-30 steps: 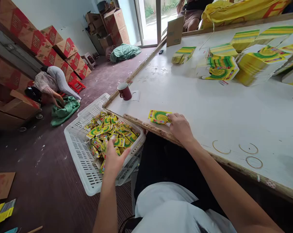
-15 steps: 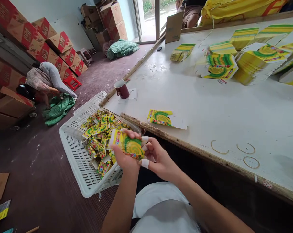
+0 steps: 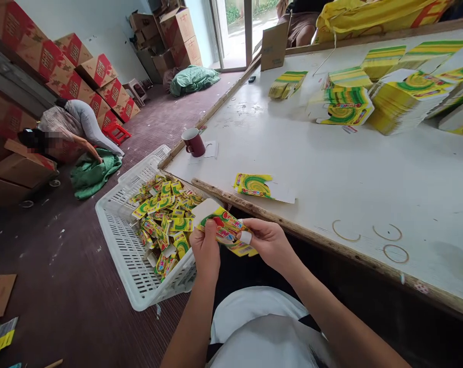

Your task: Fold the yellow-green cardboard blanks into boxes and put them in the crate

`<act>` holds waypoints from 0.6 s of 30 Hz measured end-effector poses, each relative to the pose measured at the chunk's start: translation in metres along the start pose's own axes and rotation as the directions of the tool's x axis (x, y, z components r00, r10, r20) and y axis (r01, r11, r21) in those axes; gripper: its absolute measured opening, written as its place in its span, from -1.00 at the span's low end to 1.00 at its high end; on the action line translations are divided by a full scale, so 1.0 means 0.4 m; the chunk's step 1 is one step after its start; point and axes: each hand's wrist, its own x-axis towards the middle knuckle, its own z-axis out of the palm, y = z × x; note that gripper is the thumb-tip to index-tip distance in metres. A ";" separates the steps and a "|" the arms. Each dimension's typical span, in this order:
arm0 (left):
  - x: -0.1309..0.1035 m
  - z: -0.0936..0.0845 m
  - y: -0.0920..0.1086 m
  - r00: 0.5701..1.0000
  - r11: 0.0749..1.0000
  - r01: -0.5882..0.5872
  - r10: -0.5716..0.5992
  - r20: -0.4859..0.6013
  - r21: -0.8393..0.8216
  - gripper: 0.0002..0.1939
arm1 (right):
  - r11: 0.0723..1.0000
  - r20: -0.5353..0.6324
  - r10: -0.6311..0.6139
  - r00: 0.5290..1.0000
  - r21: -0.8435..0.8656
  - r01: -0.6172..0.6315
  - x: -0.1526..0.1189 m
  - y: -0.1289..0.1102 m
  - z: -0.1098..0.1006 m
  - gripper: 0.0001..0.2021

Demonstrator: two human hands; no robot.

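Between both hands is a yellow and green printed carton [image 3: 227, 225], tilted, with a white flap up at its left end. My left hand [image 3: 206, 251] grips its left part, thumb on top. My right hand [image 3: 268, 244], with white tape on a finger, pinches its right end. Left of the hands, a white plastic basket [image 3: 118, 255] holds many small yellow-green cartons [image 3: 155, 230]. A flat carton blank [image 3: 254, 185] lies on the white table [image 3: 293, 148] near its edge.
A maroon mug [image 3: 193, 143] stands at the table's left corner. Stacks of carton blanks [image 3: 400, 102] are at the back right. Rubber bands [image 3: 395, 253] lie at the front right. A person [image 3: 66, 125] bends over green cloth [image 3: 95, 174] at the left.
The carton in my hands has been turned, showing another face and a raised white flap. A different carton face shows atop the basket's pile. The bending person's head has shifted.
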 end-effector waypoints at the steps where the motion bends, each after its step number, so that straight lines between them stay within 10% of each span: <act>1: 0.010 -0.011 0.012 0.999 1.000 0.001 -0.002 0.039 0.018 -0.53 | 0.991 -0.030 -0.082 0.996 -0.112 0.079 0.002 -0.001 -0.014 -0.79; 5: 0.043 -0.064 0.088 0.968 0.971 -0.189 0.158 0.197 0.148 -0.27 | 0.615 -0.002 -0.491 0.871 -0.709 0.345 0.007 -0.026 -0.076 -0.72; 9: 0.034 -0.067 0.126 0.822 0.787 -0.418 0.116 0.558 0.453 -0.01 | 0.318 0.342 -0.537 0.771 -0.765 0.561 -0.004 -0.055 -0.069 -0.77; 13: 0.006 -0.031 0.090 0.689 0.692 -0.399 -0.207 0.695 0.602 -0.29 | 0.447 0.242 -0.581 0.777 -0.703 0.553 -0.019 -0.055 -0.033 -0.74; 16: -0.014 -0.017 0.057 0.768 0.644 -0.379 -0.182 0.614 0.665 -0.32 | 0.767 -0.163 -0.475 0.865 -0.558 0.316 -0.015 -0.036 -0.028 -0.40; 18: -0.029 -0.012 0.043 0.792 0.643 -0.389 -0.131 0.596 0.659 -0.22 | 0.953 -0.230 -0.225 0.947 -0.256 0.165 -0.008 -0.022 -0.022 -0.37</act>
